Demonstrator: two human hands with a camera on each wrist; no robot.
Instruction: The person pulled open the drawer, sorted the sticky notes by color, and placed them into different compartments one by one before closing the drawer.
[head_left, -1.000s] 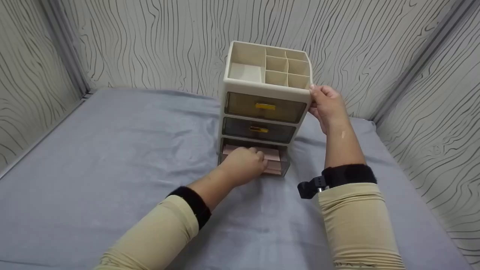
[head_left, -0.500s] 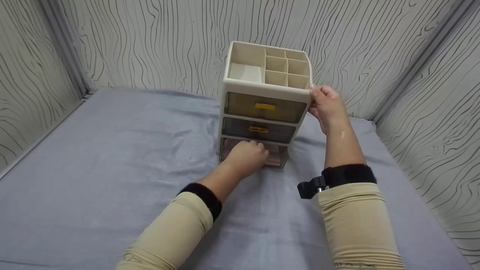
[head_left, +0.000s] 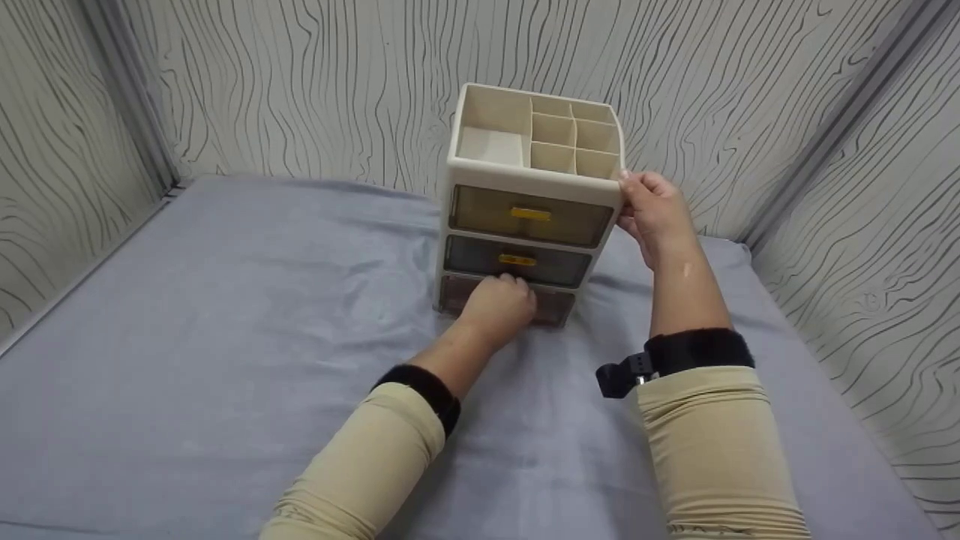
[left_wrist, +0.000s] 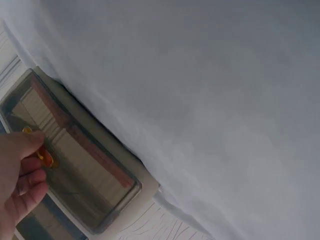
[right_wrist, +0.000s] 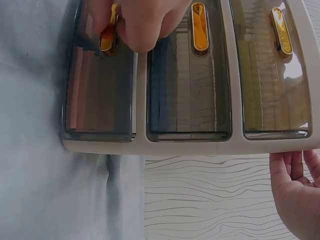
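Observation:
A cream desktop organizer (head_left: 531, 171) stands upright, with three smoky see-through drawers below a divided top. My left hand (head_left: 501, 309) is at the front of the bottom drawer (head_left: 553, 307). Thumb and fingers pinch its amber handle (left_wrist: 46, 157), as the left wrist view shows. That drawer sits nearly flush with the frame, with pinkish things inside. With its fingertips, my right hand (head_left: 660, 214) touches the organizer's right side near the top front corner. In the right wrist view, the middle drawer (right_wrist: 190, 95) and top drawer (right_wrist: 275, 90) are in; bluish and yellowish contents show through.
The organizer rests on a grey-blue cloth (head_left: 247, 337) that covers the table. Wood-grain patterned panels (head_left: 315, 82) stand behind and at both sides. The top compartments (head_left: 491, 142) hold nothing visible.
My left hand has moved forward, away from me, and pushed the bottom drawer from partly out to nearly flush. The pink contents are now behind its front. My right hand stays put.

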